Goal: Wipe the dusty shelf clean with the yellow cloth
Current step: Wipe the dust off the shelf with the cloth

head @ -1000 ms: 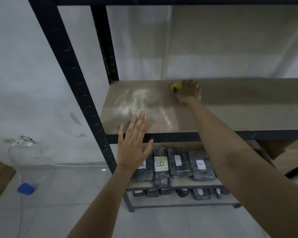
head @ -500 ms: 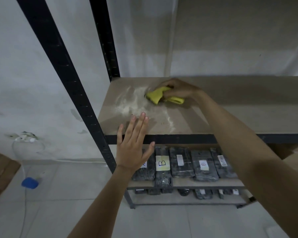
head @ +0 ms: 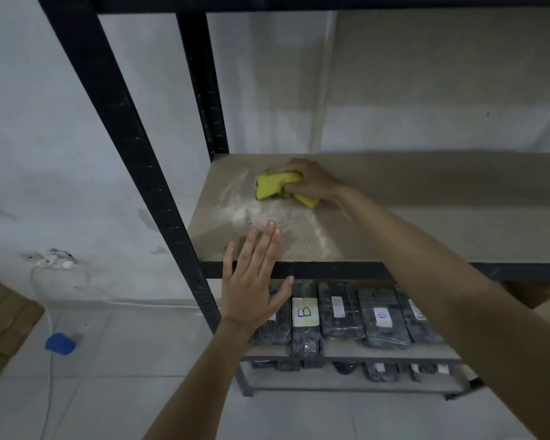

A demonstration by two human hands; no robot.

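Right hand (head: 311, 182): clenches crumpled yellow cloth (head: 275, 187); cloth bulges toward nine o'clock of fingers
Left hand (head: 251, 281): flat, released, at dusty brown board shelf (head: 426, 223) edge

I count two hands: my left hand (head: 251, 287) and right hand (head: 311, 181). One yellow cloth (head: 275, 185), one dusty shelf (head: 426, 217), five wrapped black packs (head: 340, 312) on the next board down, one blue object (head: 60, 343) on the floor.

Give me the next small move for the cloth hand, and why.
Probably drag the yellow cloth toward the front edge, through the white dust. The right hand grips it at the patch's far side; the dust lies between it and the flat left hand.
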